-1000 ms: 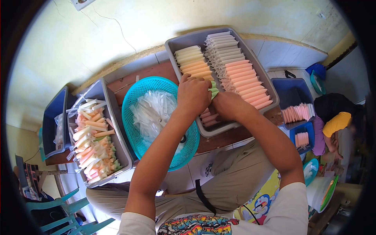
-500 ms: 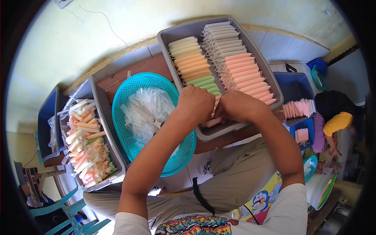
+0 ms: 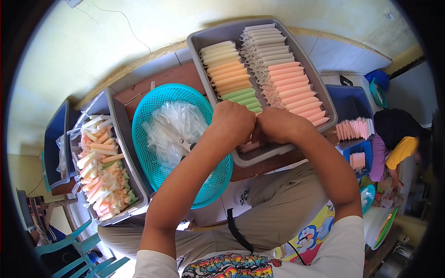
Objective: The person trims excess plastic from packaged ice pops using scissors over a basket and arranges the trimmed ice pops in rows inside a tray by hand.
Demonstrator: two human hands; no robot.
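Observation:
My left hand (image 3: pixel 233 121) and my right hand (image 3: pixel 283 125) meet over the near end of a grey tray (image 3: pixel 196 48). Their fingers are curled and closed, knuckles almost touching. Whatever they pinch is hidden behind the hands. Just below them a pink plastic tube (image 3: pixel 249 146) shows partly in the tray. Filled plastic tubes lie in two columns there: cream, orange (image 3: pixel 227 70) and green (image 3: pixel 241 95) on the left, whitish (image 3: pixel 268 41) and pink (image 3: pixel 296 88) on the right.
At my left is a turquoise basket (image 3: pixel 141 139) of clear plastic sleeves (image 3: pixel 174 125) with scissors (image 3: pixel 181 140) on top. Beyond it, another grey bin (image 3: pixel 121 121) holds jumbled filled tubes (image 3: pixel 104 171). Blue bins (image 3: pixel 347 104) with pink tubes and another person (image 3: pixel 401 146) are at right.
My hands have drawn closer together, with the right hand turning slightly inward. The view has shifted a little. The other person's arm at right has moved slightly.

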